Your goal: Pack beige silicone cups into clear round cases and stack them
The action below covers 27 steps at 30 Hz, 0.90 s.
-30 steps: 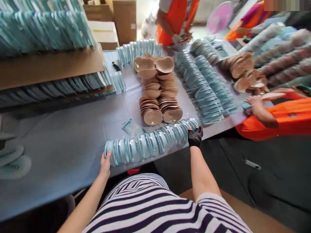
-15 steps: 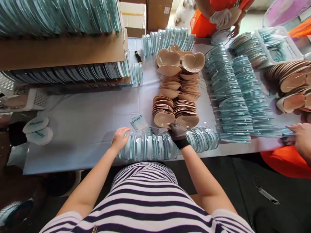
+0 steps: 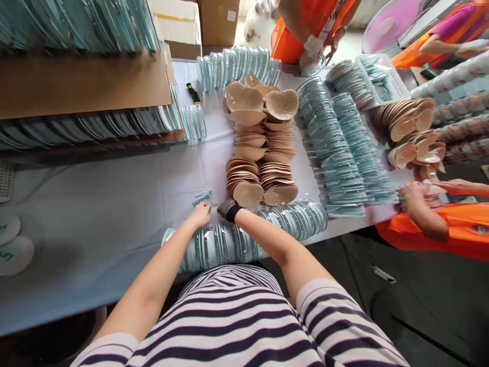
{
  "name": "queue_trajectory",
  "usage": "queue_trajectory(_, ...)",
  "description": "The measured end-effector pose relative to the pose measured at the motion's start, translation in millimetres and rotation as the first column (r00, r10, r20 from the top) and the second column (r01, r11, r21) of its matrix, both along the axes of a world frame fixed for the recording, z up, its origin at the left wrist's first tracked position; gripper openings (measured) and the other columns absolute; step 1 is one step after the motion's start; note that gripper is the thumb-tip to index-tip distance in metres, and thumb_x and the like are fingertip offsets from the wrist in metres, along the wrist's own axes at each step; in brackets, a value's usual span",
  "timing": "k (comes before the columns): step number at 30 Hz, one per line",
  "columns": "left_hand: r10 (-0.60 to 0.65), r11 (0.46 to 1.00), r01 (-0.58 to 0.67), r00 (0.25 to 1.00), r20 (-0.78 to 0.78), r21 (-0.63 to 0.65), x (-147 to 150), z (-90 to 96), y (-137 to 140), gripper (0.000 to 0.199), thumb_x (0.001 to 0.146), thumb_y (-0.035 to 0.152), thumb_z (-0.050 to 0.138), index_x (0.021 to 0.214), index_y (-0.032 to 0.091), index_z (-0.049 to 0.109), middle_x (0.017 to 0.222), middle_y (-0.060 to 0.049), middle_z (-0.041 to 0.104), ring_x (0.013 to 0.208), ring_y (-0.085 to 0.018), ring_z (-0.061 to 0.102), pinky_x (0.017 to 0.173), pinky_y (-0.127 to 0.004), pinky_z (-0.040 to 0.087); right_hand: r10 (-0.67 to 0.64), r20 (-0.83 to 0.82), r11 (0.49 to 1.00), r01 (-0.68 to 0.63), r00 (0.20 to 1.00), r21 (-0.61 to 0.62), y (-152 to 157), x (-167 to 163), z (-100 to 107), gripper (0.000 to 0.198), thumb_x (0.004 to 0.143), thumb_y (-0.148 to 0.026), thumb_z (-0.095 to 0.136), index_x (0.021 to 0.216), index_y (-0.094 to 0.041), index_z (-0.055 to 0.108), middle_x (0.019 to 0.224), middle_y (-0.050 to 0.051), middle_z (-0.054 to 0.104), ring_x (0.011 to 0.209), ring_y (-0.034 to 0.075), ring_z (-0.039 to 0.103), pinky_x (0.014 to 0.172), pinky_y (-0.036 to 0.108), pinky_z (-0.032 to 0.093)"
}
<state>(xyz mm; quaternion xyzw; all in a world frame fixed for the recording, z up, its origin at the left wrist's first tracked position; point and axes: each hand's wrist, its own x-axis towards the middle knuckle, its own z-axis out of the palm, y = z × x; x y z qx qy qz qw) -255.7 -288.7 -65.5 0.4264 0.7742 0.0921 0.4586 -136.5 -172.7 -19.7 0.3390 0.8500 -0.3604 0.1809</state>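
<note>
My bare left hand (image 3: 200,214) is closed, its fingers curled at the lower edge of a small pale printed packet (image 3: 204,196) on the table. What lies in the pinch is too small to make out. Just to its right is my right hand (image 3: 228,209), in a dark fingertip glove, fingers pressed together and pointing left; whatever they hold is hidden. Under my wrists runs a row of clear round plastic cases (image 3: 229,242) with teal-printed inserts, standing on edge. Beyond the right hand, beige adhesive bra cups (image 3: 247,193) stand nested in two columns.
Cardboard (image 3: 84,81) layered with more clear cases fills the left back. A yellow-black box cutter (image 3: 193,94) lies beside it. Long rows of cases (image 3: 336,148) stand at right, near a white basket (image 3: 399,84). A co-worker's hands (image 3: 416,191) work at the right edge.
My right hand has moved left, from in front of the cups to beside my left hand. My left hand has closed by the printed packet. The view has turned rightward.
</note>
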Motion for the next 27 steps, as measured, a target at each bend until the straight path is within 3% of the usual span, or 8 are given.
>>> queue_trajectory(4, 0.197, 0.961, -0.239, 0.945, 0.262, 0.140, 8.7, 21.9, -1.4, 0.050, 0.094, 0.033, 0.037, 0.138, 0.017, 0.053, 0.129, -0.012, 0.065, 0.117, -0.025, 0.061, 0.097, -0.035, 0.050, 0.087, -0.076, 0.996, -0.088, 0.993, -0.015, 19.1, 19.9, 23.8, 0.029, 0.096, -0.036, 0.050, 0.091, -0.019, 0.072, 0.101, 0.013, 0.072, 0.092, 0.022, 0.067, 0.080, 0.031, 0.049)
queue_trajectory(7, 0.354, 0.817, -0.537, 0.756, 0.551, 0.211, 18.1, 33.9, 0.6, 0.056, 0.088, 0.050, 0.049, 0.131, 0.015, 0.058, 0.115, -0.011, 0.071, 0.100, -0.025, 0.067, 0.084, -0.033, 0.054, 0.112, -0.148, 0.988, -0.126, 0.983, -0.087, 27.3, 44.3, 36.3, 0.042, 0.102, -0.039, 0.033, 0.103, -0.019, 0.071, 0.096, 0.011, 0.073, 0.083, 0.021, 0.067, 0.072, 0.030, 0.050)
queue_trajectory(9, 0.477, 0.759, -0.613, 0.753, 0.453, 0.221, 18.1, 34.4, 1.6, 0.047, 0.085, 0.049, 0.055, 0.114, 0.014, 0.067, 0.100, -0.011, 0.073, 0.091, -0.025, 0.068, 0.080, -0.034, 0.054, 0.163, -0.156, 0.985, -0.169, 0.974, -0.029, 36.2, 65.7, 38.2, 0.037, 0.101, -0.038, 0.038, 0.106, -0.021, 0.071, 0.099, 0.008, 0.073, 0.087, 0.020, 0.066, 0.076, 0.028, 0.049)
queue_trajectory(11, 0.565, 0.781, -0.576, 0.816, 0.122, 0.242, 14.2, 30.8, 1.2, 0.038, 0.084, 0.041, 0.057, 0.111, 0.016, 0.068, 0.101, -0.011, 0.072, 0.096, -0.028, 0.067, 0.085, -0.038, 0.053, 0.199, -0.116, 0.976, -0.186, 0.973, 0.113, 54.4, 91.4, 36.2, 0.031, 0.099, -0.034, 0.044, 0.109, -0.021, 0.070, 0.108, 0.008, 0.072, 0.098, 0.021, 0.064, 0.085, 0.028, 0.047)
queue_trajectory(15, 0.461, 0.878, -0.355, 0.806, -0.370, 0.322, 26.6, 28.5, 7.8, 0.056, 0.080, 0.023, 0.062, 0.135, 0.018, 0.055, 0.138, -0.016, 0.055, 0.128, -0.033, 0.050, 0.108, -0.046, 0.040, 0.163, 0.037, 0.894, -0.163, 0.986, 0.417, 112.8, 146.1, 27.1, 0.031, 0.094, -0.023, 0.049, 0.116, -0.013, 0.068, 0.122, 0.018, 0.065, 0.114, 0.031, 0.055, 0.096, 0.040, 0.041)
queue_trajectory(19, 0.262, 0.894, -0.065, 0.879, -0.399, 0.443, 87.0, 38.9, 46.7, 0.040, 0.089, 0.021, 0.053, 0.129, 0.022, 0.060, 0.132, -0.010, 0.057, 0.129, -0.026, 0.047, 0.114, -0.040, 0.035, 0.286, 0.167, 0.800, -0.331, 0.943, 0.499, 150.8, 177.7, 17.8, 0.031, 0.092, -0.020, 0.049, 0.114, -0.013, 0.070, 0.116, 0.019, 0.066, 0.110, 0.034, 0.055, 0.090, 0.042, 0.042)
queue_trajectory(23, -0.020, 0.947, 0.132, 0.934, -0.358, 0.292, 142.6, 37.3, 94.3, 0.040, 0.089, 0.021, 0.056, 0.128, 0.026, 0.062, 0.135, -0.009, 0.054, 0.131, -0.028, 0.042, 0.113, -0.042, 0.034, 0.379, 0.179, 0.786, -0.418, 0.908, 0.455, 154.9, 174.3, 13.7, 0.037, 0.093, -0.010, 0.037, 0.109, -0.006, 0.070, 0.109, 0.025, 0.067, 0.105, 0.036, 0.058, 0.089, 0.046, 0.044)
queue_trajectory(27, -0.067, 0.977, 0.138, 0.920, -0.387, 0.160, 157.9, 25.8, 114.2, 0.048, 0.088, 0.019, 0.055, 0.136, 0.029, 0.055, 0.130, -0.012, 0.052, 0.127, -0.030, 0.041, 0.109, -0.045, 0.035, 0.338, 0.148, 0.822, -0.368, 0.930, 0.435, 146.7, 152.8, 10.2, 0.041, 0.090, -0.004, 0.032, 0.113, 0.005, 0.065, 0.113, 0.032, 0.064, 0.108, 0.039, 0.058, 0.095, 0.052, 0.043)
